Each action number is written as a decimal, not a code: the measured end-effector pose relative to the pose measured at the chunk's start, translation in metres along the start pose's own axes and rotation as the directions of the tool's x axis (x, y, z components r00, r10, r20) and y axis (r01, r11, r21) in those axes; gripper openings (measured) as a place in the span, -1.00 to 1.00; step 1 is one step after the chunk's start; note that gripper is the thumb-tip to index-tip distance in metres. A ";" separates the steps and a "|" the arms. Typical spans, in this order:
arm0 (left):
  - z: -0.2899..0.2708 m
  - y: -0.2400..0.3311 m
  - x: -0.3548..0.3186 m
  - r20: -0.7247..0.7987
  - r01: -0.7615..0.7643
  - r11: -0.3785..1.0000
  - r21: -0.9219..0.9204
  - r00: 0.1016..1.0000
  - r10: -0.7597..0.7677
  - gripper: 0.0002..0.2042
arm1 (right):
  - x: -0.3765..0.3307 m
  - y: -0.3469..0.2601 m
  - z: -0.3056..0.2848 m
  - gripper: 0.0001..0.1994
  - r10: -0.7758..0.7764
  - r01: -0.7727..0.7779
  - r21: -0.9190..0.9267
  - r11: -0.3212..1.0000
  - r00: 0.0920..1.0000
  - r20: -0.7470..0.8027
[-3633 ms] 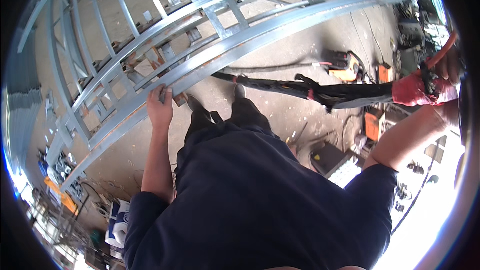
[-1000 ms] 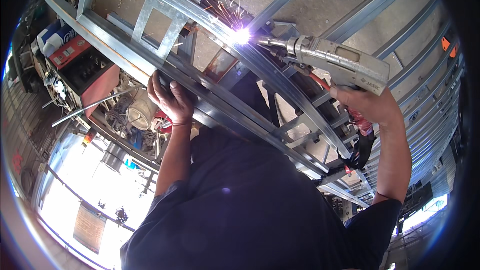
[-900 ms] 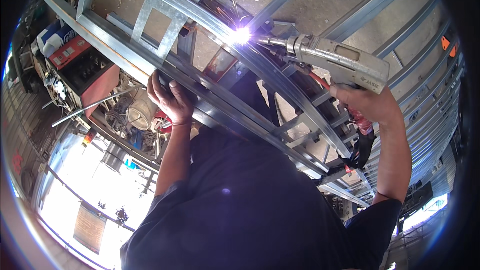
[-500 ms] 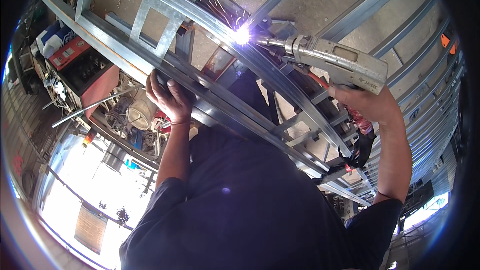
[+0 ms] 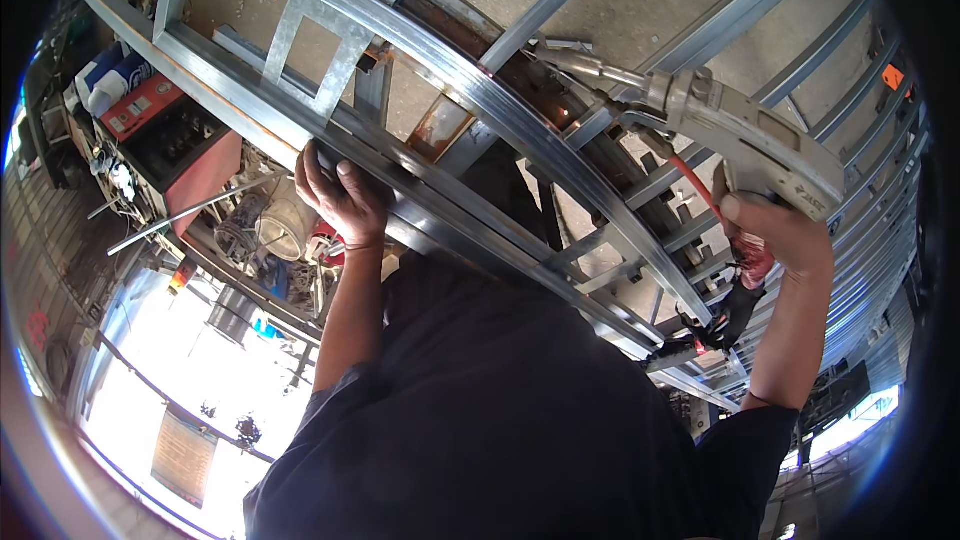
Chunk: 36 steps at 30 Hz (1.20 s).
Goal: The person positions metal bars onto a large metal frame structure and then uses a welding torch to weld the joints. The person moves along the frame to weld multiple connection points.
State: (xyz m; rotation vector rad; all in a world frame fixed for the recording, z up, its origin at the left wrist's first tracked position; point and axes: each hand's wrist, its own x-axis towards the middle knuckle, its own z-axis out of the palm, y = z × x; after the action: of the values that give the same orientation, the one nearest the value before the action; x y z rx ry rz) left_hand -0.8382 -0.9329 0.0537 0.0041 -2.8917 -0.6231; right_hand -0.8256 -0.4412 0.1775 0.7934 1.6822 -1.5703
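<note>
My right hand (image 5: 775, 225) is closed round the handle of a handheld welding gun (image 5: 755, 135), a boxy grey-metal tool with a narrow nozzle pointing left. No arc shows at the tip, which sits just beyond a long shiny steel rail (image 5: 440, 50). A red-wrapped cable (image 5: 750, 262) hangs below the grip. At left, my left hand (image 5: 345, 205) has its fingers curled over the near steel bar (image 5: 235, 90) of the frame, thumb raised. A flat metal bracket (image 5: 335, 65) with a cut-out spans the gap between bar and rail.
Parallel steel tubes (image 5: 750, 5) fan out at the far right. To the left stands a red machine (image 5: 195, 165), with a pale bucket (image 5: 285, 225) and clutter beside it. Rusty beams (image 5: 455, 10) lie under the frame. Concrete floor (image 5: 660, 0) shows between the tubes.
The bright arc and sparks at the rail have gone out. My right hand has drawn the welding gun to the right and slightly nearer. My left hand has stayed at the bar.
</note>
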 end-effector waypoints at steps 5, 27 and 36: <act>0.002 0.001 0.002 -0.007 0.000 1.000 -0.007 1.000 0.000 -0.47 | -0.022 0.018 -0.005 -0.37 0.053 -0.053 -0.011 0.999 0.998 0.024; 0.115 0.284 0.119 0.857 -0.498 0.843 -0.203 0.327 0.399 -0.64 | -0.034 0.068 -0.010 -0.38 0.029 -0.035 0.044 0.998 0.991 0.132; 0.114 0.291 0.119 0.873 -0.503 0.851 -0.151 0.336 0.353 -0.60 | -0.020 0.069 -0.006 -0.40 -0.017 0.022 -0.030 0.999 0.985 0.171</act>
State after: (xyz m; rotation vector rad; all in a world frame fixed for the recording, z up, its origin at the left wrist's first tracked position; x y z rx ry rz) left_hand -0.9649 -0.6263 0.0914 -1.4925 -3.5874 -0.3200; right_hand -0.7579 -0.4295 0.1542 0.6097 1.5906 -1.5743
